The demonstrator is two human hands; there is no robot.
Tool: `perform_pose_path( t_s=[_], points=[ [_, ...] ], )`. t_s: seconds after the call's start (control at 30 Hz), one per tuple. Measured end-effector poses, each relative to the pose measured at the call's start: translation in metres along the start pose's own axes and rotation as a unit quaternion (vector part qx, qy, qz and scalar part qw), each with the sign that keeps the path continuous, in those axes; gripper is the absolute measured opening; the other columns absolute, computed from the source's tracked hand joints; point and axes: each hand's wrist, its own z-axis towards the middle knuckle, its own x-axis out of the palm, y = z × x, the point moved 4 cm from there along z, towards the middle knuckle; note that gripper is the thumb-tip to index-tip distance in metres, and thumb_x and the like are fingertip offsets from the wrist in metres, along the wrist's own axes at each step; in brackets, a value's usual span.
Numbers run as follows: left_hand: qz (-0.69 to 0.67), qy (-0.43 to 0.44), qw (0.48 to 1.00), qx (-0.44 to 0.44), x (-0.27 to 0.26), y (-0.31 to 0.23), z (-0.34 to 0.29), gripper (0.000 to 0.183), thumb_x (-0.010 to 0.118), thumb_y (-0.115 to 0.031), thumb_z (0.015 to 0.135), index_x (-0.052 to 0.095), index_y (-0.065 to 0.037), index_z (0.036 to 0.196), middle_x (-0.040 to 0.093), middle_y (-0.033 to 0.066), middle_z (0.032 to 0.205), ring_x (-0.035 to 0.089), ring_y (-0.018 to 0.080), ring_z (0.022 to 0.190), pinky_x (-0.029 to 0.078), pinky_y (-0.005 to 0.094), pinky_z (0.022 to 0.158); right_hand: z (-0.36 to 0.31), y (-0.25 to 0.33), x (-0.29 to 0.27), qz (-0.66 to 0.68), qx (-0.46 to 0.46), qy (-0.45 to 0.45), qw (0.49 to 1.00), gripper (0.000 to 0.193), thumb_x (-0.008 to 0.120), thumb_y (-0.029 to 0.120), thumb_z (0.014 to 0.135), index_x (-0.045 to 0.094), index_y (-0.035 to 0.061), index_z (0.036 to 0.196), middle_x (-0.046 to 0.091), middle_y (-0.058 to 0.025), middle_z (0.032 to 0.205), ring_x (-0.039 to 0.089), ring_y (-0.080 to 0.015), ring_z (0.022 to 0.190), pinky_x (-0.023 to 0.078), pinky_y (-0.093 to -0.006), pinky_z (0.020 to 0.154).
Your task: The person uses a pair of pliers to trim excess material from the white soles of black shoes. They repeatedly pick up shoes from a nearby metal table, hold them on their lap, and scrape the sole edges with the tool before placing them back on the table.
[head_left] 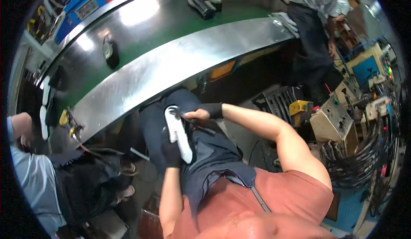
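Observation:
Across my lap lies a shoe with a white sole (185,147) turned up. My left hand (172,152), in a dark glove, is closed round the side of this shoe. My right hand (200,115), with bare fingers and a dark wrist covering, grips a dark brush-like tool (181,114). Its dark end is at the far end of the sole; blur hides whether they touch. A thin dark stick (205,129) shows below my right hand, and I cannot tell whether it belongs to the tool.
Ahead runs a green conveyor belt (143,42) with a metal edge (158,63), carrying dark shoes (203,6) and another shoe (109,50). A yellow tool (68,121) rests at left. Co-workers sit left (36,183) and stand right (306,33). Cabled machinery (336,121) stands right.

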Motion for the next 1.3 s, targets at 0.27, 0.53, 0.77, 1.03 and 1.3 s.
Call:
perform_pose_path(
  t_s=[0.27, 0.53, 0.77, 1.03, 1.3],
  points=[
    [-0.055, 0.337, 0.939, -0.039, -0.031, -0.041, 0.001, 0.052, 0.047, -0.022, 0.091, 0.035, -0.001, 0.137, 0.045, 0.0243, 0.133, 0.047, 0.0347, 0.121, 0.035, 0.0379, 0.102, -0.041, 0.076, 0.037, -0.537, -0.074, -0.027, 0.840, 0.044, 0.046, 0.039, 0.092, 0.064, 0.0002, 0.082, 0.061, -0.0218, 0.075, 0.059, -0.0382, 0.067, 0.046, -0.0424, 0.063],
    [0.072, 0.048, 0.995, -0.057, 0.035, 0.020, 0.027, 0.052, 0.048, -0.024, 0.089, 0.034, 0.004, 0.131, 0.045, 0.0324, 0.124, 0.048, 0.0437, 0.113, 0.042, 0.0433, 0.091, -0.053, 0.071, -0.004, -0.376, 0.139, 0.067, 0.914, 0.052, 0.039, 0.044, 0.096, 0.059, -0.0040, 0.102, 0.066, -0.0191, 0.082, 0.066, -0.0261, 0.061, 0.051, -0.0367, 0.058],
    [0.074, 0.052, 0.996, 0.006, 0.020, 0.069, 0.051, 0.065, 0.058, -0.031, 0.085, 0.027, -0.001, 0.134, 0.052, 0.0316, 0.112, 0.055, 0.0455, 0.099, 0.046, 0.0475, 0.077, -0.053, 0.139, 0.057, -0.358, -0.306, -0.141, 0.871, 0.040, 0.043, 0.034, 0.096, 0.056, -0.0027, 0.084, 0.056, -0.0150, 0.066, 0.055, -0.0220, 0.059, 0.043, -0.0353, 0.059],
    [-0.635, 0.147, 0.663, -0.370, -0.003, 0.010, -0.058, 0.030, 0.036, -0.017, 0.099, 0.047, -0.004, 0.124, 0.060, 0.0082, 0.104, 0.058, 0.0144, 0.096, 0.043, 0.0273, 0.087, -0.072, 0.001, 0.078, -0.183, -0.024, -0.125, 0.975, 0.049, 0.036, 0.042, 0.098, 0.057, 0.0013, 0.079, 0.052, -0.0043, 0.060, 0.050, -0.0133, 0.056, 0.041, -0.0303, 0.055],
    [-0.162, 0.048, 0.968, -0.187, 0.028, 0.061, -0.060, 0.029, 0.050, -0.024, 0.094, 0.058, 0.001, 0.106, 0.063, 0.0078, 0.099, 0.059, 0.0154, 0.091, 0.048, 0.0296, 0.078, -0.085, 0.080, 0.079, -0.335, 0.042, -0.056, 0.940, 0.048, 0.044, 0.046, 0.094, 0.060, 0.0020, 0.082, 0.056, -0.0082, 0.062, 0.053, -0.0168, 0.053, 0.043, -0.0310, 0.054]
  ],
)
